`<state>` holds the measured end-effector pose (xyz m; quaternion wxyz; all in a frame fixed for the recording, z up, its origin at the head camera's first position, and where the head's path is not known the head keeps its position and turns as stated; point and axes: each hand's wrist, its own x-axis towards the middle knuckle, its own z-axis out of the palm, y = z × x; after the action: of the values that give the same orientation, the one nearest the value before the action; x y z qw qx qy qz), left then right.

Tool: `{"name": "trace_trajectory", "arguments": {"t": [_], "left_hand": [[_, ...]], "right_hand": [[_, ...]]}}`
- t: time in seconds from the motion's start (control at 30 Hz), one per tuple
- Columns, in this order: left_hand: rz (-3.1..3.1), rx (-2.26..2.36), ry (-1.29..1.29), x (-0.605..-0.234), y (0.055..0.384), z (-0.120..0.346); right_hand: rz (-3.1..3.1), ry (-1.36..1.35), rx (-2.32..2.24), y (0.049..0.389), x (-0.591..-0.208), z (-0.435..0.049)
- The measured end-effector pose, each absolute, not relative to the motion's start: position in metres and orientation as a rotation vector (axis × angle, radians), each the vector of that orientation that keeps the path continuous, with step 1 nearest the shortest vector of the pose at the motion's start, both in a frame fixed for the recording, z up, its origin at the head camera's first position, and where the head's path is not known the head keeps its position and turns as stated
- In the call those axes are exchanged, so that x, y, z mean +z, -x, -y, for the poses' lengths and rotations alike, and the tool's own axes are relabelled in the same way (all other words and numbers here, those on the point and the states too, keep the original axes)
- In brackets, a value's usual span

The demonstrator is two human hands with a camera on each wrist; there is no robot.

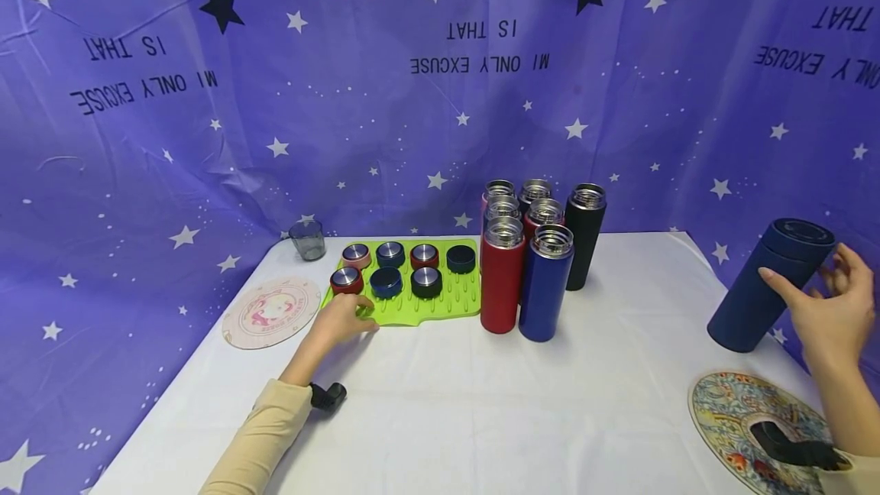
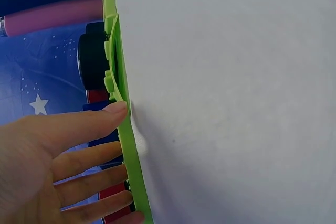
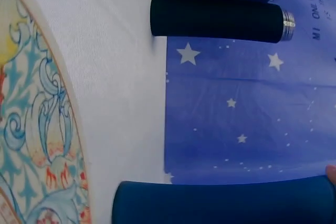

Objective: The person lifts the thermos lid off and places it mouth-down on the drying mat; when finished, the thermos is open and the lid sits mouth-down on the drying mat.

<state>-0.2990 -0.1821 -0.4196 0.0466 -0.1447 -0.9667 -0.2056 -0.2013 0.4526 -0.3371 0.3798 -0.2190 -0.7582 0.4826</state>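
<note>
My right hand (image 1: 837,315) holds a dark blue thermos bottle (image 1: 756,296) near its capped top, thumb on the near side. The bottle stands by the table's right edge; its body also fills the bottom of the right wrist view. At the left, my left hand (image 1: 341,319) rests at the front edge of a lime-green mat (image 1: 447,308). Its fingers reach loosely over that edge in the left wrist view, gripping none of the caps. Several bottle caps stand on the mat, with a red cap (image 1: 347,279) closest to the hand.
Several uncapped bottles cluster right of the mat, among them a red bottle (image 1: 502,281), a blue bottle (image 1: 546,289) and a black bottle (image 1: 584,239). A grey glass (image 1: 308,241) and a pink round mat (image 1: 271,313) lie left; a patterned round mat (image 1: 729,418) lies front right.
</note>
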Motion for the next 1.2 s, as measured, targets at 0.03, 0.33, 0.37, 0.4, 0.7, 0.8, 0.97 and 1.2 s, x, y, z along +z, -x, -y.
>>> {"name": "trace_trajectory", "arguments": {"t": [0.03, 0.33, 0.37, 0.4, 0.7, 0.8, 0.97, 1.2], "left_hand": [[2.951, -0.631, 0.442, -0.419, 0.299, 0.182], [2.959, -0.663, 0.506, -0.419, 0.298, 0.186], [2.960, -0.668, 0.522, -0.419, 0.298, 0.187], [2.960, -0.671, 0.542, -0.419, 0.298, 0.188], [2.909, -0.804, 0.716, -0.422, 0.303, 0.198], [2.892, -0.889, 0.737, -0.422, 0.301, 0.202], [2.862, -0.977, 0.760, -0.416, 0.297, 0.205], [2.765, -0.981, 0.843, -0.390, 0.286, 0.195]], "right_hand": [[1.935, 0.584, 1.260, 0.204, -0.339, -0.455], [2.099, 0.799, 1.287, 0.223, -0.353, -0.469], [2.106, 0.807, 1.289, 0.223, -0.354, -0.470], [2.106, 0.817, 1.284, 0.224, -0.355, -0.471], [1.979, 0.824, 1.259, 0.222, -0.363, -0.474], [1.945, 0.791, 1.228, 0.218, -0.363, -0.471], [1.953, 0.675, 1.111, 0.206, -0.351, -0.458], [2.093, 0.539, 0.999, 0.183, -0.328, -0.420]]}}
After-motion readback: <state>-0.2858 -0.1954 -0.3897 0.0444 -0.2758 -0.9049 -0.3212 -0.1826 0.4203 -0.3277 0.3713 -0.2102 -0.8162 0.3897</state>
